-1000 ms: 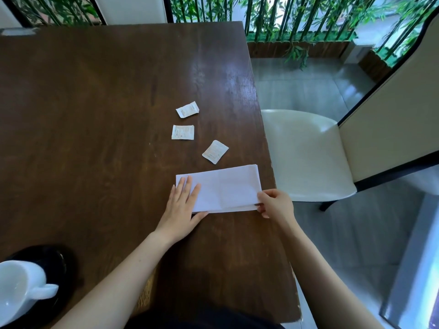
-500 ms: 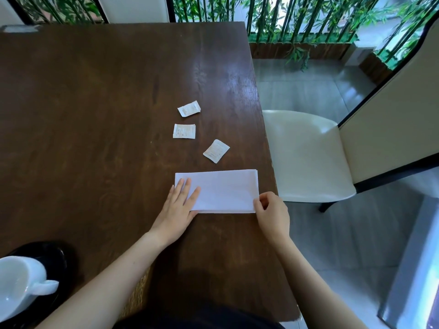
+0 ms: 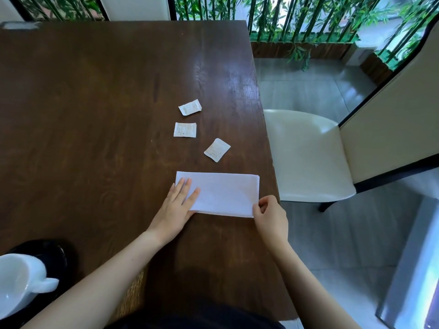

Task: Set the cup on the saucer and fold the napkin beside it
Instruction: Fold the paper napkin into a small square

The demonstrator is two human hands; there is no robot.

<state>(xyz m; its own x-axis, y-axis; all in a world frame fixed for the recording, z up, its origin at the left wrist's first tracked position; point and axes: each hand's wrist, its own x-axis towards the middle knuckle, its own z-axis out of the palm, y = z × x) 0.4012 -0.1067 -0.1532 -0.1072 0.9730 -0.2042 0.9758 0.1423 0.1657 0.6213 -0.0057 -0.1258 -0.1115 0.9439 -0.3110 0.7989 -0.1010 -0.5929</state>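
Cup (image 3: 17, 281) and black saucer (image 3: 57, 251) sit cut off at the bench's (image 3: 95, 115) lower-left corner. Left hand (image 3: 177, 205) lies flat on the folded napkin (image 3: 225, 193); right hand (image 3: 269, 217) now pinches its near-right corner, square since a second ago.

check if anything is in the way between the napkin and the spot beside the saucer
Nothing visible blocks it. The napkin lies near the table's right edge, the black saucer at the near left, with bare wood between. The three packets lie farther away, off that path.
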